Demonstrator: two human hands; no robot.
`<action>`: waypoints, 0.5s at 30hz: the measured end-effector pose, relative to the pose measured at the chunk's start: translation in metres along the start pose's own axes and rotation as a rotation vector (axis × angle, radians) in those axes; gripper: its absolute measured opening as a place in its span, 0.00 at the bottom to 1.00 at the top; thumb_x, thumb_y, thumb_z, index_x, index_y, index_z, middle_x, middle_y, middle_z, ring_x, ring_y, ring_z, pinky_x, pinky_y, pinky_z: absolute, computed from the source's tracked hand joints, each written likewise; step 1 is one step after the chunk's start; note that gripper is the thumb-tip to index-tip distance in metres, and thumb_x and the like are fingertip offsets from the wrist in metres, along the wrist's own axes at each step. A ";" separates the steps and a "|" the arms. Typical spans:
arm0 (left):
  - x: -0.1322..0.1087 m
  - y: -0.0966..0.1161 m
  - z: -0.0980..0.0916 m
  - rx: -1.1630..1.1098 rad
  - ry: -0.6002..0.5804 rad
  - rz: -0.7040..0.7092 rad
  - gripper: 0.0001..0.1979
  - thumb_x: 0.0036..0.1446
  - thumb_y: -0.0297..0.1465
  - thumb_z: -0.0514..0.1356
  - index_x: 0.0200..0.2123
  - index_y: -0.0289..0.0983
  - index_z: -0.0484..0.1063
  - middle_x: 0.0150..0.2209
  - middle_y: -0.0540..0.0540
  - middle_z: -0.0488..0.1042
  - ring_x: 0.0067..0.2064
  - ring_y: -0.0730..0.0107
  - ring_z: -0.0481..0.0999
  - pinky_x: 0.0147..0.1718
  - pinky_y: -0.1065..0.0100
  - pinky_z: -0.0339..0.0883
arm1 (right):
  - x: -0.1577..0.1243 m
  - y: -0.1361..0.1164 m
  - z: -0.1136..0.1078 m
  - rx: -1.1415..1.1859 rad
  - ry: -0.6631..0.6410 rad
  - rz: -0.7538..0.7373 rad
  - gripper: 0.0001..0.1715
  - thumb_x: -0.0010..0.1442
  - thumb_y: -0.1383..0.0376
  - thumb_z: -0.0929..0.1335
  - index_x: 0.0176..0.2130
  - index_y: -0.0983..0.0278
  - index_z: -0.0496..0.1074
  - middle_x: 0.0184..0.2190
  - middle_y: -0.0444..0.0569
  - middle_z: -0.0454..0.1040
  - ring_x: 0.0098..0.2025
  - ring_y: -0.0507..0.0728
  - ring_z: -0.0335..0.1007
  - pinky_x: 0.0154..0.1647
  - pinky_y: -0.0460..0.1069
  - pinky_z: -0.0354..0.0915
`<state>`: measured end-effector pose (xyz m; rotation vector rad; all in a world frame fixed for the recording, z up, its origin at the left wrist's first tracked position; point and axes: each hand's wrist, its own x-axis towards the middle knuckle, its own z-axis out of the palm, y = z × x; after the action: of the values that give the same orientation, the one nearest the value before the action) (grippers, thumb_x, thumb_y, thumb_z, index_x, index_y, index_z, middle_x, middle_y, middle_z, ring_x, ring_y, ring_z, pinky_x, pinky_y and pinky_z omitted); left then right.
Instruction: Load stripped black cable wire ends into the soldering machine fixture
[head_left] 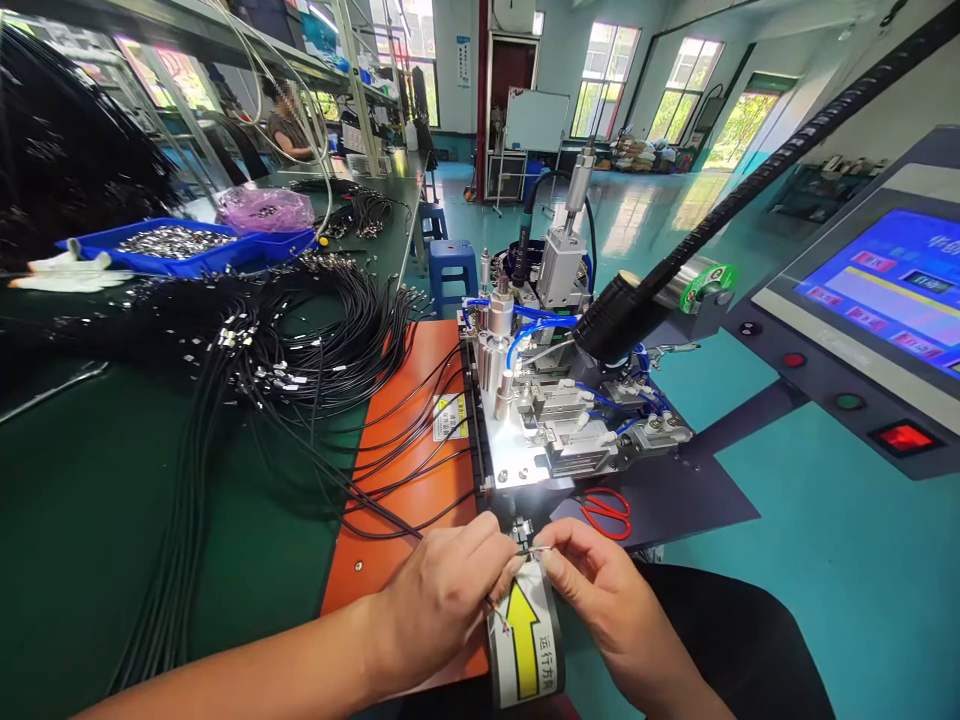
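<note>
My left hand (454, 575) is closed around a black cable, whose thin stripped wire end (534, 549) sticks out past the fingertips. Thumb and forefinger of my right hand (596, 580) pinch that wire end from the other side. Below my left fingers, a few more fine coloured wires (501, 618) hang down. Both hands are over a white label with a yellow arrow (523, 640), right in front of the lit metal front of a machine (525, 465). Further black cables (397, 490) run from the left toward my left hand across an orange plate (431, 360).
Bundles of black cables (330, 320) cover the green table (255, 560) at left, near a blue tray (202, 262) of small metal parts. Red-handled scissors (609, 515) lie right of the machine. A control screen (892, 285) stands at right. Another person (289, 125) sits far back.
</note>
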<state>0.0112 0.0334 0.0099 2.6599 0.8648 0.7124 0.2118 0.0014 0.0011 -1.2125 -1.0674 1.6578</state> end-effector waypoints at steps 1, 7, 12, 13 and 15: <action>0.001 0.001 -0.001 0.010 -0.002 0.004 0.09 0.65 0.29 0.52 0.30 0.39 0.59 0.28 0.48 0.62 0.27 0.68 0.63 0.24 0.64 0.49 | 0.000 0.001 0.000 -0.025 0.007 -0.015 0.14 0.63 0.54 0.70 0.38 0.63 0.71 0.32 0.43 0.68 0.34 0.53 0.63 0.36 0.46 0.60; 0.000 0.000 -0.002 0.019 -0.023 0.026 0.08 0.63 0.29 0.52 0.30 0.39 0.59 0.28 0.48 0.61 0.27 0.68 0.61 0.23 0.64 0.48 | 0.002 -0.003 -0.008 -0.245 -0.026 -0.068 0.13 0.65 0.55 0.68 0.37 0.63 0.71 0.31 0.43 0.68 0.34 0.53 0.62 0.36 0.47 0.60; -0.001 -0.001 0.001 0.013 -0.026 0.016 0.07 0.63 0.27 0.51 0.31 0.38 0.61 0.28 0.48 0.62 0.27 0.67 0.61 0.23 0.65 0.50 | 0.002 -0.011 -0.015 -0.301 -0.072 -0.061 0.15 0.66 0.54 0.67 0.34 0.62 0.68 0.28 0.40 0.62 0.32 0.52 0.57 0.34 0.47 0.57; -0.001 -0.001 0.000 0.014 -0.030 0.018 0.06 0.63 0.27 0.51 0.31 0.38 0.61 0.28 0.48 0.62 0.27 0.67 0.61 0.23 0.65 0.50 | 0.002 -0.012 -0.015 -0.300 -0.078 -0.065 0.15 0.66 0.54 0.67 0.34 0.62 0.67 0.28 0.40 0.62 0.32 0.52 0.57 0.34 0.47 0.57; -0.001 -0.001 -0.001 0.015 -0.044 0.019 0.05 0.62 0.27 0.52 0.31 0.38 0.61 0.29 0.48 0.62 0.27 0.67 0.62 0.23 0.65 0.50 | 0.002 -0.013 -0.015 -0.294 -0.090 -0.072 0.15 0.67 0.54 0.66 0.34 0.62 0.67 0.29 0.41 0.62 0.32 0.52 0.57 0.34 0.47 0.57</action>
<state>0.0095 0.0335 0.0095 2.6904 0.8378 0.6512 0.2270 0.0103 0.0100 -1.2759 -1.4328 1.5506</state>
